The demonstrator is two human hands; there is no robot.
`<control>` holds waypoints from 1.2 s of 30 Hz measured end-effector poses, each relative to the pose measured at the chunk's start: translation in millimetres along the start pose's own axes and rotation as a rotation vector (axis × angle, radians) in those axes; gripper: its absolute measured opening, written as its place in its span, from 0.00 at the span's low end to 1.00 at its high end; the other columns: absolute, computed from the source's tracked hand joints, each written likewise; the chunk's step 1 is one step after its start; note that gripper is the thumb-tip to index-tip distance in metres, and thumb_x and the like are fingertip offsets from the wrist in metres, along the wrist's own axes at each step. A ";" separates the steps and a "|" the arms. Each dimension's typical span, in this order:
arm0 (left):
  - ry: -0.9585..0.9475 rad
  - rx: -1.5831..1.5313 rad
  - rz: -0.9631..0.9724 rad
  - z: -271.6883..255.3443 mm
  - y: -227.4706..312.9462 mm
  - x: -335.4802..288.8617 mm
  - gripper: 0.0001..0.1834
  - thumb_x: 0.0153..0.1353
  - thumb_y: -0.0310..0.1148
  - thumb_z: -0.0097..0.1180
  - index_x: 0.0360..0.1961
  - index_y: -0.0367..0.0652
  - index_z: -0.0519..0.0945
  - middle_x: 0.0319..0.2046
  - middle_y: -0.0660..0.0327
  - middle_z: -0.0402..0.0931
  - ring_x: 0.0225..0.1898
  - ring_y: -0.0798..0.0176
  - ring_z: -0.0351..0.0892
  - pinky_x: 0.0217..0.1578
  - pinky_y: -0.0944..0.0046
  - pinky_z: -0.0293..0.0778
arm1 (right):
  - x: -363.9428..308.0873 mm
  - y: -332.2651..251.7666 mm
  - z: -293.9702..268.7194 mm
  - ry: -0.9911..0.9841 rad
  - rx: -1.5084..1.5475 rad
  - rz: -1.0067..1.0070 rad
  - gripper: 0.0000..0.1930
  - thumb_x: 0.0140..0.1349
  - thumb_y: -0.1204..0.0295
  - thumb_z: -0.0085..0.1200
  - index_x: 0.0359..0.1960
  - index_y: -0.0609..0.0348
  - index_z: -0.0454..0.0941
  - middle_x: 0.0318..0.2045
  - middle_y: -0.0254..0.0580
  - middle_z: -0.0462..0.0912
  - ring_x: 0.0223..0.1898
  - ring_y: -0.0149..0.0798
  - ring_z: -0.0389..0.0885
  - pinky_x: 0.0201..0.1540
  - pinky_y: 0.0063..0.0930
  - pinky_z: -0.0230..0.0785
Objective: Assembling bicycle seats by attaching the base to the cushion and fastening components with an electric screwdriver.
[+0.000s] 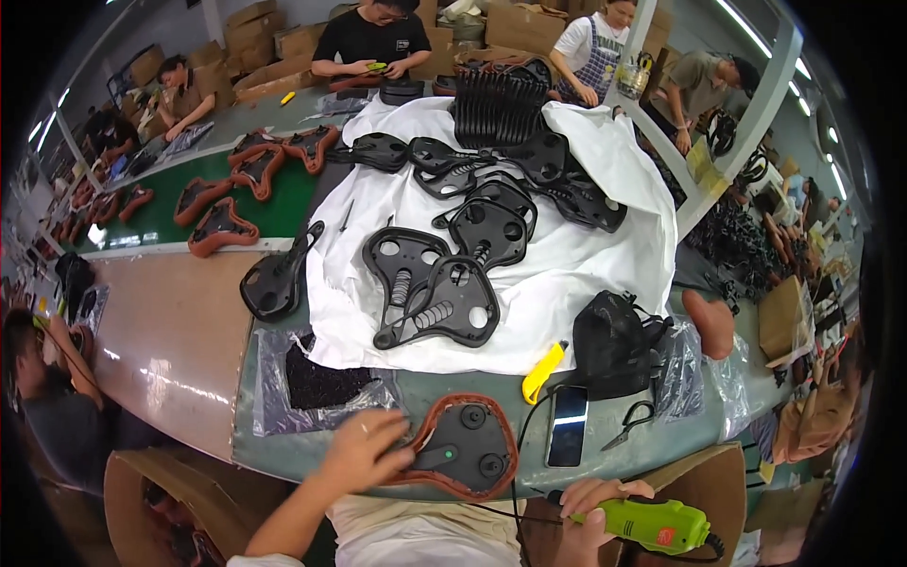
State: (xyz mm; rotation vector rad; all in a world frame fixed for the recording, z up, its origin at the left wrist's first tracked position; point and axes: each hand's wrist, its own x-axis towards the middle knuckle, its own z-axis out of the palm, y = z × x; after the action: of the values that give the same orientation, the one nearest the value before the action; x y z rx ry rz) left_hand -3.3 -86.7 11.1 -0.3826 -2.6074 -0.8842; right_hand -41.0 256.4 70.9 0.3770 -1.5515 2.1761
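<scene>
A bicycle saddle [470,437] lies upside down before me, its black underside framed by a reddish-brown cover. My left hand [367,452] is at the saddle's narrow left end, its fingers apart and the fingertips at its edge. Whether they touch it I cannot tell. Lower right, my right hand [590,510] is wrapped round a bright green electric screwdriver [654,525]. Its cord curls at the right end, and the bit end points left toward the saddle, apart from it. Black plastic saddle bases [444,302] with round holes lie on a white cloth [576,274] beyond.
A phone [567,427], scissors [628,425], a yellow-handled cutter [543,372] and a black bag [616,345] lie to the right. At left is a plastic bag [326,380] of small black pieces. Brown saddles [260,170] rest on a green belt [161,210]. Co-workers stand around the table.
</scene>
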 end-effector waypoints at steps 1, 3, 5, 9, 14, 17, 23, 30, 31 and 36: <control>0.077 -0.019 -0.060 -1.3 -10.6 15.8 0.24 0.62 0.41 0.72 0.55 0.38 0.84 0.51 0.49 0.84 0.50 0.42 0.84 0.53 0.48 0.80 | -3.0 -1.1 0.1 -0.020 0.020 -0.021 0.33 0.65 0.59 0.73 0.58 0.52 0.60 0.18 0.35 0.71 0.15 0.35 0.71 0.22 0.33 0.71; 0.196 0.015 -0.187 -1.4 -38.2 56.3 0.23 0.61 0.41 0.71 0.52 0.38 0.84 0.49 0.50 0.84 0.47 0.42 0.84 0.50 0.47 0.80 | -7.7 -5.6 4.6 -0.028 0.029 -0.022 0.33 0.64 0.59 0.73 0.58 0.52 0.60 0.18 0.35 0.71 0.15 0.35 0.72 0.21 0.33 0.71; 0.243 0.260 -0.256 7.6 -58.8 100.5 0.25 0.59 0.41 0.73 0.52 0.36 0.81 0.48 0.51 0.82 0.48 0.42 0.81 0.50 0.47 0.78 | -11.9 -9.0 12.2 -0.036 0.046 -0.020 0.33 0.64 0.60 0.73 0.58 0.53 0.60 0.18 0.35 0.70 0.15 0.34 0.72 0.21 0.33 0.71; 0.026 0.568 -0.347 32.3 -87.9 131.1 0.31 0.55 0.45 0.75 0.52 0.36 0.78 0.48 0.47 0.79 0.54 0.40 0.78 0.53 0.45 0.75 | -19.9 -19.7 23.5 -0.023 0.018 -0.060 0.30 0.67 0.61 0.69 0.58 0.53 0.60 0.19 0.36 0.70 0.16 0.33 0.70 0.22 0.31 0.70; 0.022 0.463 -0.298 20.1 -67.7 124.4 0.30 0.59 0.49 0.73 0.50 0.37 0.78 0.43 0.48 0.80 0.46 0.41 0.82 0.45 0.46 0.78 | -19.5 -27.6 21.8 0.022 -0.054 -0.053 0.28 0.68 0.61 0.66 0.58 0.53 0.60 0.20 0.35 0.69 0.16 0.32 0.69 0.22 0.30 0.69; 0.060 0.175 -0.338 -0.6 -33.6 89.1 0.32 0.62 0.54 0.71 0.53 0.37 0.80 0.40 0.47 0.84 0.37 0.43 0.86 0.37 0.47 0.80 | -14.6 -24.2 12.5 -0.008 -0.020 -0.058 0.28 0.69 0.61 0.66 0.58 0.53 0.59 0.20 0.34 0.68 0.17 0.31 0.67 0.22 0.29 0.69; -0.098 -0.003 -0.322 -15.0 15.2 -6.4 0.34 0.60 0.56 0.72 0.61 0.45 0.82 0.36 0.54 0.83 0.30 0.49 0.85 0.31 0.52 0.81 | -3.1 -24.7 5.2 -0.038 -0.041 -0.119 0.28 0.69 0.60 0.65 0.59 0.54 0.59 0.20 0.34 0.69 0.16 0.32 0.68 0.21 0.29 0.69; -0.064 0.184 -0.280 2.7 43.2 -41.9 0.33 0.61 0.56 0.71 0.62 0.50 0.84 0.40 0.58 0.80 0.29 0.49 0.85 0.28 0.52 0.81 | -5.7 -24.1 29.6 -0.127 -0.019 -0.121 0.28 0.69 0.59 0.64 0.59 0.54 0.59 0.20 0.36 0.69 0.16 0.33 0.69 0.21 0.30 0.70; -0.058 0.180 -0.285 2.3 41.1 -45.5 0.33 0.61 0.56 0.71 0.62 0.50 0.84 0.40 0.58 0.80 0.29 0.49 0.85 0.28 0.52 0.81 | -9.6 -27.5 38.2 -0.130 -0.026 -0.103 0.28 0.70 0.58 0.64 0.59 0.54 0.59 0.20 0.36 0.69 0.16 0.33 0.69 0.21 0.30 0.70; 0.071 -0.105 -0.343 5.8 18.9 -88.6 0.31 0.61 0.48 0.74 0.63 0.48 0.84 0.53 0.57 0.84 0.38 0.50 0.89 0.38 0.57 0.85 | -21.7 -32.6 72.1 -0.283 0.130 -0.004 0.37 0.71 0.52 0.65 0.67 0.55 0.55 0.23 0.41 0.73 0.19 0.41 0.76 0.30 0.45 0.76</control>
State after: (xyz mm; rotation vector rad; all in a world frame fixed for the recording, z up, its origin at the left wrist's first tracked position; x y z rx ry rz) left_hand 81.7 -80.7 -20.1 0.0743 -2.6088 -1.1246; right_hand -8.3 193.3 111.8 0.7571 -1.5505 2.3051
